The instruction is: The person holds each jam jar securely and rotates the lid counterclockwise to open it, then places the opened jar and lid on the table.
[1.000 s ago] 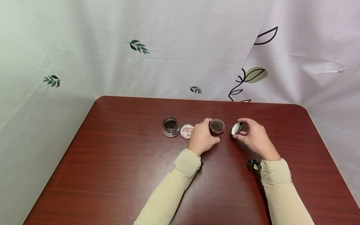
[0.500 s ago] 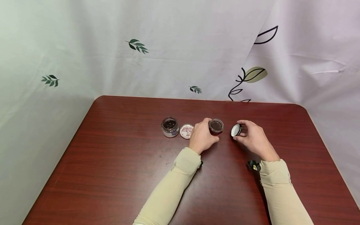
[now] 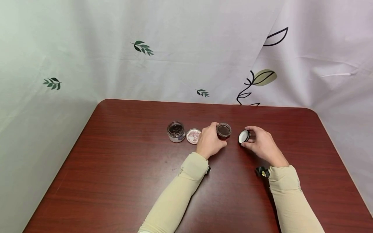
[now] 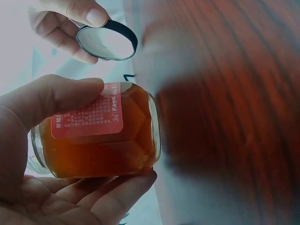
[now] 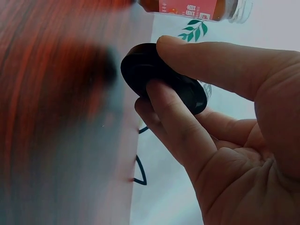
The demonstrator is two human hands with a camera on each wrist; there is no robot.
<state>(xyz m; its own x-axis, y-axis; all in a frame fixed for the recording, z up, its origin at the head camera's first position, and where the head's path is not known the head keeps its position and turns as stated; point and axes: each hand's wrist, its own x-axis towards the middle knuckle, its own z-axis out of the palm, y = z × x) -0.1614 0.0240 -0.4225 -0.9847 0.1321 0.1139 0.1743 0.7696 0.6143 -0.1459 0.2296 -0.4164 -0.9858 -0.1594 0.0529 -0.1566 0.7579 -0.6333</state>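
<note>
My left hand [image 3: 208, 141] grips an uncovered glass jar [image 3: 223, 131] of dark amber contents, thumb on one side and fingers on the other. A red printed label [image 4: 89, 115] shows on the jar in the left wrist view. To its right, my right hand [image 3: 263, 144] pinches a round black lid [image 5: 145, 65] between thumb and fingers. The lid is tilted, its white inside [image 3: 243, 136] facing left towards the jar, with a gap between them. Whether the held jar touches the table is hard to tell.
Left of my left hand, a second glass jar [image 3: 176, 132] with dark contents stands uncovered on the reddish-brown table [image 3: 116, 161]. Beside it lies a round lid [image 3: 193, 136], partly covered by my left hand. A white leaf-patterned curtain [image 3: 175, 64] hangs behind the table.
My right hand has shifted slightly downward and left in the head view, and the lid has come with it. My left hand and its jar stay nearly where they were.
</note>
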